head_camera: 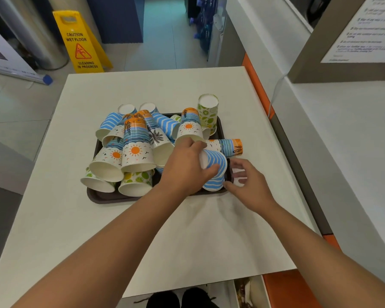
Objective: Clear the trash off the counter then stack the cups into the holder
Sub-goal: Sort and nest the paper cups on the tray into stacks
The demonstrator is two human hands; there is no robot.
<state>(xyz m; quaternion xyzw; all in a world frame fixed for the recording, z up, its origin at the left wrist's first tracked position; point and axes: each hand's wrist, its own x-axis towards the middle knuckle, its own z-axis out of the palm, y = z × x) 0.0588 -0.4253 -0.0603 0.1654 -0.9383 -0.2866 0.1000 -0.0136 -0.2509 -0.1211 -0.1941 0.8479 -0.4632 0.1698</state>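
Note:
A dark tray (102,196) on the white counter (187,230) carries a jumbled heap of several paper cups with sun, wave and lime prints. My left hand (185,167) grips a blue-and-white striped cup (216,170) at the tray's right front corner, holding it upside down. My right hand (247,185) is just to its right, fingers curled around a small white crumpled piece of trash (238,174) at the tray's edge. A sun-print cup (227,146) lies on its side behind the striped one. A lime-print cup (208,110) stands upside down at the tray's back right.
A yellow wet-floor sign (80,43) stands on the floor beyond the counter. A second white counter with an orange edge (256,85) runs along the right. An open bin (245,290) shows below the counter's front edge, beside my shoes.

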